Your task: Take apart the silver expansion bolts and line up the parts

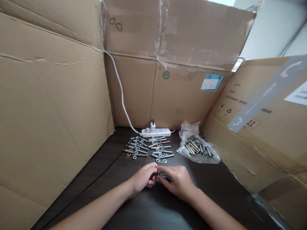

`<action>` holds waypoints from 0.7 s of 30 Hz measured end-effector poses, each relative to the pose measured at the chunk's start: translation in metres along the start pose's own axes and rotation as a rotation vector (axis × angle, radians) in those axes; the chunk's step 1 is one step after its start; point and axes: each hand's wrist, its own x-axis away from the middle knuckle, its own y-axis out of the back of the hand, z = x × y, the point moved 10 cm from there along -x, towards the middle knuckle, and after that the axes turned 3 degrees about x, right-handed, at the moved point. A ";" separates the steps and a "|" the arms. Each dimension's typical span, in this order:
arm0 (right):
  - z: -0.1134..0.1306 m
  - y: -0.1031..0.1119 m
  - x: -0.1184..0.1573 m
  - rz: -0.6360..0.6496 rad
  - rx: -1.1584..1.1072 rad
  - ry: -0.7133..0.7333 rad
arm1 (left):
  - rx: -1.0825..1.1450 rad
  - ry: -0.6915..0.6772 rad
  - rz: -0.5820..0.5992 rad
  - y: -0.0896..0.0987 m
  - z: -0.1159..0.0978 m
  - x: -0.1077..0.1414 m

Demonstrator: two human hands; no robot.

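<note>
Close together over the dark table, my left hand (145, 176) and my right hand (177, 179) meet at a metal bolt (163, 174). The fingers of my right hand pinch the bolt, whose shank runs under the palm. My left hand is closed at the bolt's left end, and its fingers hide what lies inside them. Just beyond my hands lie two groups of loose hardware: a left group of bolts (139, 148) with washers and nuts among them, and a right group of bolts (163, 147) with several rings (161, 161) at its near end.
A clear plastic bag (214, 158) holding several bolts (198, 146) lies at the right. Behind the hardware sits a white power strip (165, 131) with a plugged-in charger. A black cable (105, 168) crosses the table's left side. Cardboard walls (134, 89) enclose the back and sides.
</note>
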 end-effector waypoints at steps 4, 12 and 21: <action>-0.002 0.000 0.000 -0.040 -0.073 -0.014 | -0.020 -0.028 -0.011 0.002 -0.001 -0.002; -0.003 -0.002 0.000 -0.062 -0.104 -0.059 | -0.055 -0.026 0.038 -0.003 -0.001 -0.002; -0.012 -0.006 0.001 -0.070 -0.143 -0.132 | -0.001 0.022 0.036 0.000 0.003 -0.003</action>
